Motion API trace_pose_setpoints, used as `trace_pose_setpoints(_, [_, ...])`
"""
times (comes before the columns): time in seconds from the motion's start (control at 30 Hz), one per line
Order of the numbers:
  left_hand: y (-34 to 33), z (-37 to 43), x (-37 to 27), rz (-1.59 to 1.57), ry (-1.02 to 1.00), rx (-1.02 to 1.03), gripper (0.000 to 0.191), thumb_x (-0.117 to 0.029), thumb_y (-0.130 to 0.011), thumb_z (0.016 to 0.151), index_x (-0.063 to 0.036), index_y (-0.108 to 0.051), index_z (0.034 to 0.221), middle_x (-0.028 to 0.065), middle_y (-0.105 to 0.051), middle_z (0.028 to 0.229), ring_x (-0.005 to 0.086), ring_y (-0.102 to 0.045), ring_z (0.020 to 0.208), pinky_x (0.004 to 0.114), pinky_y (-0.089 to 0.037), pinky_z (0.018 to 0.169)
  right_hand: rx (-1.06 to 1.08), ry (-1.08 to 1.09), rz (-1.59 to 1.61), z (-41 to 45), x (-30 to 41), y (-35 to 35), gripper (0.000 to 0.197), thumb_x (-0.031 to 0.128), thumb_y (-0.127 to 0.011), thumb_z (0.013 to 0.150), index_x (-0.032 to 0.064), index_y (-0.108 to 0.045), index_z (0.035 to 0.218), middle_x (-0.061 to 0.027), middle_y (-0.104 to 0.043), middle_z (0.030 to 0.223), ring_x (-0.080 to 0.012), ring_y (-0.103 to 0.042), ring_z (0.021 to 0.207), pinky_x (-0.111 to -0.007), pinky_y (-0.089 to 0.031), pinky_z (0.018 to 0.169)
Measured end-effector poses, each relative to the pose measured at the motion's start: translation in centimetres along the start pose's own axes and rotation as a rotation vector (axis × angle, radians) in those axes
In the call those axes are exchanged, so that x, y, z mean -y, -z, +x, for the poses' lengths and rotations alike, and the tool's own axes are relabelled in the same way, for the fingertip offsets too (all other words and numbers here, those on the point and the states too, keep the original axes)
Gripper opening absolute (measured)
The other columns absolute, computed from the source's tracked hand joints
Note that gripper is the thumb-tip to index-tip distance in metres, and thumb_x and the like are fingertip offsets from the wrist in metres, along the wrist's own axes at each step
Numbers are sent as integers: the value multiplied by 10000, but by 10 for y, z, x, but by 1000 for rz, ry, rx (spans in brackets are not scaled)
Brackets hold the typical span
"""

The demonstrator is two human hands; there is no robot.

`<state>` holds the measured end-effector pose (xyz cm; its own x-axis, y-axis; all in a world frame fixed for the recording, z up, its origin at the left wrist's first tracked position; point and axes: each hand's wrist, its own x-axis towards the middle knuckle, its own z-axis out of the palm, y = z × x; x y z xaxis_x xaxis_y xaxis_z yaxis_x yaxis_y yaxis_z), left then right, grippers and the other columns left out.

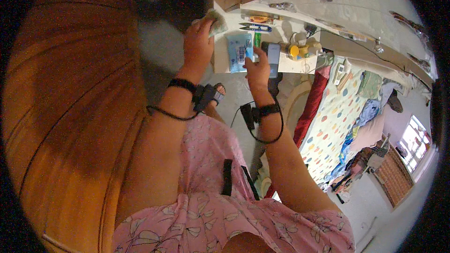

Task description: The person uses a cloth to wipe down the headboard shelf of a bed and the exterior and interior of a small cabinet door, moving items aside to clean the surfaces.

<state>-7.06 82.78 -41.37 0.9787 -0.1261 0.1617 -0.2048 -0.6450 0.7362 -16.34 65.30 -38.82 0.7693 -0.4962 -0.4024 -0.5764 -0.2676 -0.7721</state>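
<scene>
My left hand [198,47] grips a pale greenish cloth or sponge [219,24] at the left corner of a white tabletop [220,65]. A light-blue soft packet with a printed code [236,51] lies flat just right of it. Over the packet's right edge is my right hand [259,68], thumb and fingers apart; whether they touch it is unclear. Beside that hand rests a dark grey flat box or device [273,54]. A green tube [257,38] lies beyond the fingers, near blue-handled thread snips [260,27] and an orange-and-white tube [256,18].
A yellow-capped jar [292,50] and small containers crowd the table's right end. A black cable [351,40] runs along the cabinet behind. A brown wooden wardrobe [77,112] stands close on the left. To the right is a bed with a dotted sheet [330,123].
</scene>
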Motion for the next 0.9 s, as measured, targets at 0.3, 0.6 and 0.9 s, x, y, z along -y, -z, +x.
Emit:
trace_pose_setpoints(0.3, [-56, 39, 22, 339, -132, 208, 266, -84, -527, 877, -75, -680, 1095, 95, -658, 1160, 277, -605, 1112, 394, -484, 959, 257, -136, 9, -94, -34, 40, 366, 52, -575, 936, 81, -534, 1299, -76, -641, 1159, -118, -603, 735, -277, -522, 620])
trace_pose_setpoints(0.6, [-42, -3, 45, 265, -88, 263, 245, -94, -544, 873, -82, -682, 1076, 114, -647, 1143, 311, -609, 1063, 421, -508, 892, 315, -347, -87, -129, -41, 65, 362, 69, -574, 941, 106, -540, 1300, -50, -665, 1133, -122, -606, 739, -269, -515, 638])
trace_pose_setpoints(0.9, [-22, 15, 11, 275, -102, 91, 325, -89, -520, 876, -108, -651, 1172, 81, -645, 1191, 301, -610, 1062, 416, -507, 903, 288, -89, -86, -118, -55, 56, 364, 77, -589, 925, 116, -562, 1286, -67, -674, 1132, -150, -608, 748, -300, -510, 715])
